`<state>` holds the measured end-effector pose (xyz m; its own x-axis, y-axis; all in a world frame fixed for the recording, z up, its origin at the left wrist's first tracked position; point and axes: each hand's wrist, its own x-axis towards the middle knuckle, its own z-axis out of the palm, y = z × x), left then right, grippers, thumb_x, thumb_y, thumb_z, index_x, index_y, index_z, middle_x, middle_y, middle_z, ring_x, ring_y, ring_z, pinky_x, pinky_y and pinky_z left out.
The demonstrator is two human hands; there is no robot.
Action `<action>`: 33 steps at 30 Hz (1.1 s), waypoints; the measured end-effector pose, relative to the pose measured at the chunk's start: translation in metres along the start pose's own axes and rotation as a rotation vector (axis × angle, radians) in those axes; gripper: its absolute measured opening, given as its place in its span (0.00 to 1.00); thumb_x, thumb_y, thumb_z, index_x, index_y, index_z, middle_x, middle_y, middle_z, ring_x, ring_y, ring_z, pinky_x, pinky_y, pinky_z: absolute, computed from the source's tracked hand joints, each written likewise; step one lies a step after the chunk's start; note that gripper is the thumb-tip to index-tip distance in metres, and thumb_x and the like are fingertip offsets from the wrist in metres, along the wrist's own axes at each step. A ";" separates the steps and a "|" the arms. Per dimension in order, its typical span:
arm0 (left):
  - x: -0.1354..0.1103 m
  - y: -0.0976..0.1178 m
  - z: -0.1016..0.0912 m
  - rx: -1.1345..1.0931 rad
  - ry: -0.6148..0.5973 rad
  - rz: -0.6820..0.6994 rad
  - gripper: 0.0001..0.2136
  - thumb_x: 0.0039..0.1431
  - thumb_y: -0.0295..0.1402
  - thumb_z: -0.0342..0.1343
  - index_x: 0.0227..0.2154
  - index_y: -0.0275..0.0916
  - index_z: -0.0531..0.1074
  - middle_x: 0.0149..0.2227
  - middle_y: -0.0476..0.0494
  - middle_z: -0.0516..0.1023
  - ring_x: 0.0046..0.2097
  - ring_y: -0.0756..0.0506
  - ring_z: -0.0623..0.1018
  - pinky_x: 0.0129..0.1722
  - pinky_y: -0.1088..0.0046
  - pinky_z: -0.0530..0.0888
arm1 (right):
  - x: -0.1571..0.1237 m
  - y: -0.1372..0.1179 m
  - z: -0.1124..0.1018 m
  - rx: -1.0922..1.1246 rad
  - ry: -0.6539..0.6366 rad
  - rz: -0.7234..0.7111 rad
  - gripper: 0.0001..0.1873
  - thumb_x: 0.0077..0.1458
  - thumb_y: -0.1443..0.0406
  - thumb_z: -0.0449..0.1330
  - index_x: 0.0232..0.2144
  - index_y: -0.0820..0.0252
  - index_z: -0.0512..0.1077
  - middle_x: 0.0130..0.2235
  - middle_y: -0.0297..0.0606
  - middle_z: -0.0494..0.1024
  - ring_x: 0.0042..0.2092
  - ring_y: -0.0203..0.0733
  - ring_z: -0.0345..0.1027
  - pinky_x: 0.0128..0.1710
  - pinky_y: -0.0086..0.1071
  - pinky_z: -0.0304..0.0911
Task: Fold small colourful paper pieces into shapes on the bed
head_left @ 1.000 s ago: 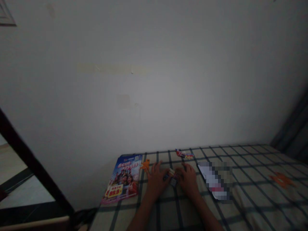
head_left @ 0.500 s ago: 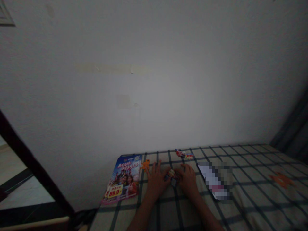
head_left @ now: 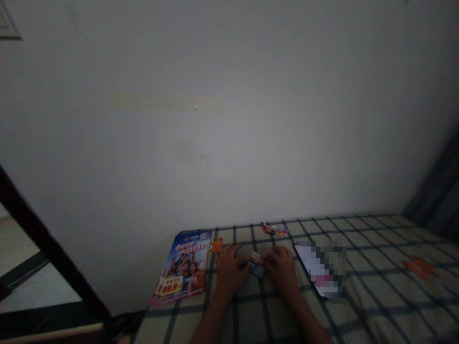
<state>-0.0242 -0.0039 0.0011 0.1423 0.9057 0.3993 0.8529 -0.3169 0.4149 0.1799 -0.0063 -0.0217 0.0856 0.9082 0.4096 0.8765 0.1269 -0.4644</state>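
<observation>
A small folded piece of printed paper (head_left: 256, 265), blue, red and yellowish, lies between my hands on the checked cloth. My left hand (head_left: 229, 268) is at its left edge, with the thumb against it and the other fingers curved above the cloth. On the opposite side my right hand (head_left: 282, 267) pinches the paper's right edge with thumb and fingertips. Beyond the hands sits another folded printed paper (head_left: 274, 230), red, blue and yellow. A glossy printed flyer (head_left: 184, 267) lies flat to the left of my left hand.
To the right of my right hand lies a phone-like flat device (head_left: 317, 272), its surface pixelated. The checked cloth (head_left: 376, 253) carries orange star-like patterns (head_left: 419, 268). A plain wall (head_left: 251, 119) rises behind the far edge. A dark bar (head_left: 46, 239) slants at the left.
My hands have drawn slightly apart, and more of the folded paper shows between them. The fingers of my left hand, spread before, are now more curled.
</observation>
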 end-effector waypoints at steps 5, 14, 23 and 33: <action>-0.004 0.001 -0.005 0.035 -0.038 0.012 0.04 0.57 0.42 0.61 0.33 0.59 0.82 0.60 0.57 0.72 0.64 0.33 0.62 0.64 0.33 0.33 | -0.001 -0.001 -0.002 0.014 0.030 0.006 0.06 0.55 0.63 0.62 0.35 0.50 0.80 0.50 0.41 0.73 0.56 0.50 0.60 0.58 0.40 0.56; -0.002 0.000 0.002 0.112 -0.027 -0.012 0.08 0.60 0.38 0.60 0.41 0.59 0.80 0.58 0.53 0.74 0.62 0.36 0.65 0.65 0.36 0.39 | 0.001 0.003 0.001 -0.020 0.015 0.021 0.07 0.57 0.60 0.62 0.34 0.53 0.79 0.50 0.43 0.73 0.56 0.51 0.60 0.56 0.40 0.57; 0.002 0.001 -0.006 0.132 -0.109 -0.090 0.06 0.60 0.43 0.59 0.36 0.58 0.82 0.64 0.57 0.68 0.65 0.32 0.60 0.63 0.31 0.37 | -0.001 -0.002 -0.004 -0.100 0.004 0.045 0.09 0.58 0.57 0.61 0.36 0.48 0.81 0.51 0.41 0.73 0.57 0.52 0.59 0.56 0.40 0.56; 0.006 -0.005 -0.003 0.137 -0.148 -0.061 0.09 0.60 0.44 0.59 0.42 0.65 0.79 0.70 0.59 0.56 0.68 0.29 0.55 0.62 0.28 0.35 | -0.001 -0.007 -0.006 -0.163 -0.067 0.039 0.11 0.60 0.55 0.60 0.43 0.38 0.79 0.58 0.38 0.68 0.64 0.55 0.53 0.59 0.46 0.56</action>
<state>-0.0294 0.0023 0.0033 0.1516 0.9567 0.2484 0.9212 -0.2279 0.3154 0.1761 -0.0102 -0.0138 0.0942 0.9364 0.3381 0.9388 0.0294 -0.3432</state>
